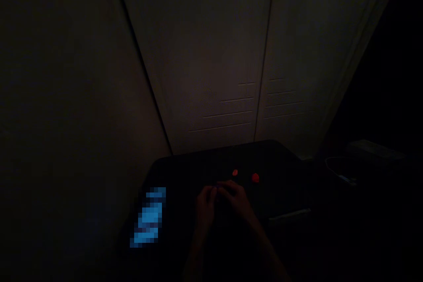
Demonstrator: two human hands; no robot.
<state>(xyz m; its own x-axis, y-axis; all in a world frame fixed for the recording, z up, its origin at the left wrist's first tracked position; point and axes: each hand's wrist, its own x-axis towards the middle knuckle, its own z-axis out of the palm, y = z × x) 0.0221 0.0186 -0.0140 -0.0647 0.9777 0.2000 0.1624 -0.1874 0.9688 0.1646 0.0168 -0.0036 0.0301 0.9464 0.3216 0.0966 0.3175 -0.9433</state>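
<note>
My left hand (206,200) and my right hand (234,194) meet over a dark tabletop (185,172). Their fingertips are pinched together around something small, faintly purple, too dark to name. Just beyond the right hand lies a small pinkish-red piece (235,172). To its right sits a rounder bright red lump (255,178). Neither hand touches these two red pieces.
A glowing blue screen (150,218), pixelated, lies at the table's left side. Behind the table stand pale panelled doors (211,53) with grooved lines. At right a white cable (345,179) and a pale box-like shape (373,149) show dimly.
</note>
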